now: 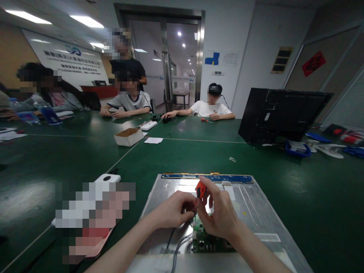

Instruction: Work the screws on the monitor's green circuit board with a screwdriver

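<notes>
My right hand (pixel 217 210) grips a screwdriver (pixel 201 189) by its orange and black handle, with the tip pointing down. Close beside it, my left hand (pixel 182 208) is closed in a pinch near the screwdriver's lower end; what its fingertips hold is hidden. Both hands are over a green circuit board (pixel 199 242), partly covered by my right hand and forearm. The board sits on the metal back of a flat display panel (pixel 250 212), which has a blue circuit strip (pixel 236 178) along its far edge. Grey cables (pixel 176 248) run beside the board.
Left of the panel lie a white device (pixel 109 178) and a blurred pinkish thing (pixel 98 242). Farther off stand an open box (pixel 129 137) and, at right, a black monitor housing (pixel 284 113). A blue tray (pixel 298 148) is beside it. Several people sit or stand across the table.
</notes>
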### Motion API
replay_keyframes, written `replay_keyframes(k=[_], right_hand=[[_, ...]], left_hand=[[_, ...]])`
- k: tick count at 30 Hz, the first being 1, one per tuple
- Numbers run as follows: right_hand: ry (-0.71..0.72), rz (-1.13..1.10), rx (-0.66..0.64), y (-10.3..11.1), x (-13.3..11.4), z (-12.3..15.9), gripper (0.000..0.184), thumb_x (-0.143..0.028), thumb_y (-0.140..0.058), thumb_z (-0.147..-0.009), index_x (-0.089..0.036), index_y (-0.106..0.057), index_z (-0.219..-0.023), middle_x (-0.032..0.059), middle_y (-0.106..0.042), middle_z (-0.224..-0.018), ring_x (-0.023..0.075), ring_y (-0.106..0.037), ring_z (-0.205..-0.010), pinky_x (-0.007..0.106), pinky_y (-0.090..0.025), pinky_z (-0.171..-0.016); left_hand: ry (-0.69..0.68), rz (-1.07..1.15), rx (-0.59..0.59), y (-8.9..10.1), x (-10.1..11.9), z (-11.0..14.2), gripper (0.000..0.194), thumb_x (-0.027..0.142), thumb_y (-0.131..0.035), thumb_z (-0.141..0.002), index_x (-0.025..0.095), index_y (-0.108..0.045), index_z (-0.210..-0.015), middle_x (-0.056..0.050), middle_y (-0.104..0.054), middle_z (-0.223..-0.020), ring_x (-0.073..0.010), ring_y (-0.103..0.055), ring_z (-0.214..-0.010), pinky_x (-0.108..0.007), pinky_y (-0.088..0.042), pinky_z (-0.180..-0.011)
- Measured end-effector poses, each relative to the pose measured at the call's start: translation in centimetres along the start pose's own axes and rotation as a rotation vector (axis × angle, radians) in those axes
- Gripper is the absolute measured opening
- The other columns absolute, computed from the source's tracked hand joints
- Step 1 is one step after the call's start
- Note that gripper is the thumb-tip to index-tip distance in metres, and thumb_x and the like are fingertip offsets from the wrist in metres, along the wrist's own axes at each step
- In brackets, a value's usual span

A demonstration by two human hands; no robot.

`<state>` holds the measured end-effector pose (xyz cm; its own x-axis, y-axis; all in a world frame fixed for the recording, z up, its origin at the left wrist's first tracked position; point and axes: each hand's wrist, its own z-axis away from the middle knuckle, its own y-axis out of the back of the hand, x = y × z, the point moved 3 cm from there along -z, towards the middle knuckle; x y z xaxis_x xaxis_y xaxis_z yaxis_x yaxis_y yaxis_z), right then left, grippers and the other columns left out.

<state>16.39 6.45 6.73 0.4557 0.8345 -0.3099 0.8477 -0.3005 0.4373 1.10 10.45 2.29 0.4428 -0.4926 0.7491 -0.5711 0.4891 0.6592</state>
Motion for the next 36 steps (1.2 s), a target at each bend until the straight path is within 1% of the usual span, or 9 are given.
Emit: replay_keyframes(k=[3, 6, 13, 17, 21, 24, 29, 33, 36], right_hand=[[-0.015, 0.004, 0.011, -0.1, 0.1, 0.0, 0.053, -0.016, -0.046, -0.091, -0.016, -0.033, -0.142, 0.0016, -0.063, -0.081, 0.0125, -0.052, -0.049, 0.026, -0.039, -0.042], [-0.028, 0.03, 0.032, -0.2, 0.3, 0.1, 0.048, -0.017, -0.049, -0.092, -0.018, -0.036, -0.138, -0.0012, -0.06, -0.077, 0.012, -0.05, -0.048, 0.026, -0.039, -0.043], [0.005, 0.018, 0.012, -0.3, 0.5, 0.2, 0.041, -0.022, -0.049, -0.097, -0.022, -0.037, -0.137, -0.0017, -0.06, -0.079, 0.0115, -0.049, -0.05, 0.025, -0.039, -0.044], [-0.008, -0.003, -0.002, -0.3, 0.4, 0.0, 0.044, -0.022, -0.049, -0.096, -0.022, -0.037, -0.138, 0.0, -0.06, -0.082, 0.0121, -0.05, -0.053, 0.024, -0.04, -0.044], [-0.029, -0.037, -0.01, -0.2, 0.2, 0.1, 0.054, -0.016, -0.048, -0.091, -0.022, -0.033, -0.143, 0.0032, -0.063, -0.089, 0.0132, -0.053, -0.057, 0.025, -0.043, -0.044], [-0.039, -0.037, -0.019, -0.1, 0.2, 0.1, 0.059, -0.013, -0.047, -0.089, -0.021, -0.03, -0.146, 0.0042, -0.065, -0.092, 0.0133, -0.054, -0.055, 0.026, -0.045, -0.046], [-0.037, 0.015, 0.002, -0.3, 0.3, 0.2, 0.055, -0.015, -0.046, -0.092, -0.021, -0.032, -0.144, 0.0007, -0.063, -0.081, 0.0134, -0.053, -0.051, 0.027, -0.043, -0.045], [-0.041, 0.025, 0.025, -0.5, 0.4, 0.3, 0.052, -0.018, -0.048, -0.094, -0.022, -0.032, -0.143, -0.0001, -0.063, -0.081, 0.0126, -0.053, -0.049, 0.025, -0.042, -0.042], [-0.023, 0.008, 0.036, -0.5, 0.5, 0.3, 0.048, -0.021, -0.049, -0.096, -0.022, -0.033, -0.141, -0.0002, -0.063, -0.082, 0.0118, -0.053, -0.049, 0.024, -0.041, -0.041]], left_hand=[[0.005, 0.004, 0.0, 0.0, 0.0, 0.0, 0.012, 0.009, -0.057, -0.074, 0.015, -0.064, -0.082, 0.001, -0.059, -0.072, -0.0146, -0.052, -0.067, -0.023, -0.038, -0.061], [-0.019, 0.019, 0.001, 0.3, 0.4, 0.0, 0.013, 0.009, -0.058, -0.074, 0.015, -0.065, -0.083, 0.001, -0.06, -0.073, -0.0153, -0.053, -0.068, -0.023, -0.04, -0.062], [-0.042, 0.054, 0.014, 0.4, 0.9, -0.1, 0.007, 0.011, -0.059, -0.075, 0.016, -0.064, -0.078, 0.001, -0.06, -0.071, -0.0149, -0.053, -0.066, -0.024, -0.041, -0.063], [-0.043, 0.054, 0.023, 0.4, 0.9, 0.0, 0.009, 0.012, -0.058, -0.076, 0.015, -0.064, -0.081, 0.001, -0.06, -0.072, -0.0146, -0.052, -0.066, -0.024, -0.041, -0.062], [-0.037, 0.036, 0.009, 0.2, 0.5, 0.0, 0.011, 0.01, -0.056, -0.075, 0.015, -0.064, -0.082, 0.0, -0.06, -0.074, -0.0147, -0.053, -0.067, -0.023, -0.04, -0.062], [-0.009, 0.027, -0.009, 0.1, 0.0, 0.0, 0.013, 0.009, -0.057, -0.074, 0.014, -0.064, -0.084, 0.001, -0.059, -0.072, -0.0142, -0.052, -0.065, -0.022, -0.039, -0.059], [-0.04, 0.038, -0.011, 0.2, 0.2, -0.2, 0.011, 0.009, -0.058, -0.074, 0.014, -0.064, -0.082, 0.001, -0.059, -0.071, -0.0138, -0.051, -0.065, -0.023, -0.039, -0.06], [-0.056, 0.067, -0.006, 0.4, 0.7, -0.2, 0.008, 0.009, -0.059, -0.074, 0.015, -0.063, -0.077, 0.002, -0.059, -0.07, -0.0138, -0.052, -0.065, -0.023, -0.039, -0.06], [-0.034, 0.038, 0.022, 0.3, 0.6, -0.1, 0.008, 0.009, -0.059, -0.074, 0.015, -0.063, -0.077, 0.001, -0.061, -0.073, -0.0149, -0.054, -0.067, -0.024, -0.041, -0.063]])
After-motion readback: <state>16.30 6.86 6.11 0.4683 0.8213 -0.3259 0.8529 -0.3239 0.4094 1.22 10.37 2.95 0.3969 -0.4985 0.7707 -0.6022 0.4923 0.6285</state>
